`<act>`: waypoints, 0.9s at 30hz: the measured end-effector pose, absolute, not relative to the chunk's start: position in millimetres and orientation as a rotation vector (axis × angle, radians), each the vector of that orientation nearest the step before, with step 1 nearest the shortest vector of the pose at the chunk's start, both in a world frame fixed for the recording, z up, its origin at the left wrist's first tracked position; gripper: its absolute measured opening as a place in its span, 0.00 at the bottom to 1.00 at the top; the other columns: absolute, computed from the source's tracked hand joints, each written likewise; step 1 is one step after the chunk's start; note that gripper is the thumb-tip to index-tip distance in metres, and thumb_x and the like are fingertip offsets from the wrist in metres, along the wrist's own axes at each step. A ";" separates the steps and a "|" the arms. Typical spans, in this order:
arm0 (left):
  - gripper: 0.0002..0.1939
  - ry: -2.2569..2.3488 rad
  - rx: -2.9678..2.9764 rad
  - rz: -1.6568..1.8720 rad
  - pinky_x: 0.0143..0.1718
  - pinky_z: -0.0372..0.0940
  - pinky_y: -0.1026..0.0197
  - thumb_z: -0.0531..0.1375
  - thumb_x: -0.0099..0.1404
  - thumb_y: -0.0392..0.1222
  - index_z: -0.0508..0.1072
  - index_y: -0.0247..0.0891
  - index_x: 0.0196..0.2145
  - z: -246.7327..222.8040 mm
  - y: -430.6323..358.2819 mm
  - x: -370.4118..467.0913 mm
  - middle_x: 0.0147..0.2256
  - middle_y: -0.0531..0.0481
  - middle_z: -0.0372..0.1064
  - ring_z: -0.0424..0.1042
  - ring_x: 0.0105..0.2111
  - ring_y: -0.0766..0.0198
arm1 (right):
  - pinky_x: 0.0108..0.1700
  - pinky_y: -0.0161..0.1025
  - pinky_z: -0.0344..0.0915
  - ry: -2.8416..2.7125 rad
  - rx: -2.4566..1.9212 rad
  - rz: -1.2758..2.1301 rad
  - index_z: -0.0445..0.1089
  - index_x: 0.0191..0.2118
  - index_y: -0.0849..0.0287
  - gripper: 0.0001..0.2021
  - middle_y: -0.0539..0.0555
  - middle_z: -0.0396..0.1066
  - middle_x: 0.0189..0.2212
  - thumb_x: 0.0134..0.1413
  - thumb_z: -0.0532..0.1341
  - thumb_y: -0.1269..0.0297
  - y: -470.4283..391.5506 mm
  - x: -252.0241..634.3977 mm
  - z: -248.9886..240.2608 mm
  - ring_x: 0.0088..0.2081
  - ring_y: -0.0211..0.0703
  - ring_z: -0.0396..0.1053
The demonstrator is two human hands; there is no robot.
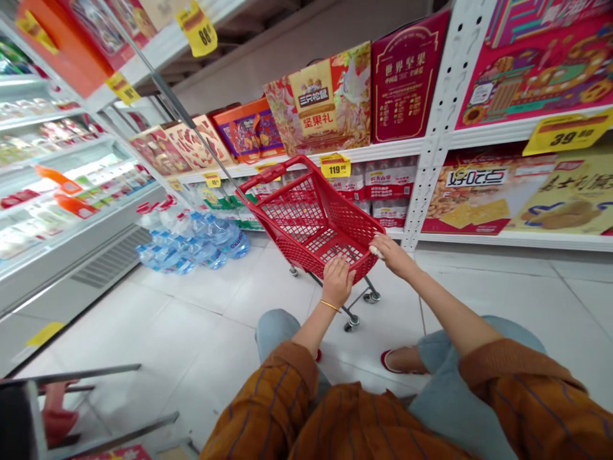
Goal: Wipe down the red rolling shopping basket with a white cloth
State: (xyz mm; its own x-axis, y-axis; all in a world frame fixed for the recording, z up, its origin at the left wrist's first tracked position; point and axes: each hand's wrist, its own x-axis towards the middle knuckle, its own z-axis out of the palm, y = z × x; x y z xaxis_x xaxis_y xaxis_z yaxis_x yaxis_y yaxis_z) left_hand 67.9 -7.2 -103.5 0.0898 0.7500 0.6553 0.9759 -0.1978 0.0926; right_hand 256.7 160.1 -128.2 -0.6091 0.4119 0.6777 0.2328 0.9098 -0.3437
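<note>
A red plastic shopping cart [311, 217] on grey legs with wheels stands in front of me, its basket showing nothing inside. My left hand [338, 280] has its fingers curled over the near rim of the basket. At the basket's right corner, my right hand [389, 253] grips the rim, with something small and white by its fingers that I cannot make out. A long grey pole [179, 105] slants from the upper left down to the cart's handle.
Shelves with gift boxes [318, 102] and bottled drinks [390, 179] line the far side. Blue water bottles [191, 243] stand on the floor at left, beside a refrigerated case [86, 255]. Metal bars [110, 370] show at the lower left.
</note>
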 end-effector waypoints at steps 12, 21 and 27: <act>0.15 -1.664 -2.092 -0.796 0.58 0.61 0.49 0.50 0.71 0.42 0.74 0.35 0.45 -102.5 -28.6 66.7 0.48 0.39 0.75 0.67 0.57 0.56 | 0.62 0.63 0.57 -2.219 -0.516 0.267 0.67 0.52 0.59 0.17 0.62 0.70 0.48 0.61 0.48 0.72 117.8 270.4 -125.9 0.59 0.52 0.60; 0.14 -1.619 -2.215 -0.741 0.60 0.61 0.50 0.51 0.70 0.41 0.75 0.40 0.45 -95.0 -50.9 58.4 0.46 0.43 0.76 0.70 0.54 0.59 | 0.60 0.63 0.60 -2.180 -0.585 0.208 0.66 0.53 0.60 0.19 0.63 0.68 0.47 0.59 0.49 0.74 73.6 277.3 -118.8 0.60 0.55 0.59; 0.14 -1.599 -2.261 -0.706 0.60 0.60 0.49 0.51 0.70 0.41 0.75 0.40 0.44 -91.5 -65.4 47.2 0.47 0.43 0.76 0.69 0.54 0.58 | 0.59 0.64 0.60 -2.176 -0.632 0.190 0.66 0.53 0.61 0.18 0.64 0.67 0.48 0.60 0.48 0.74 43.0 274.9 -111.7 0.59 0.57 0.59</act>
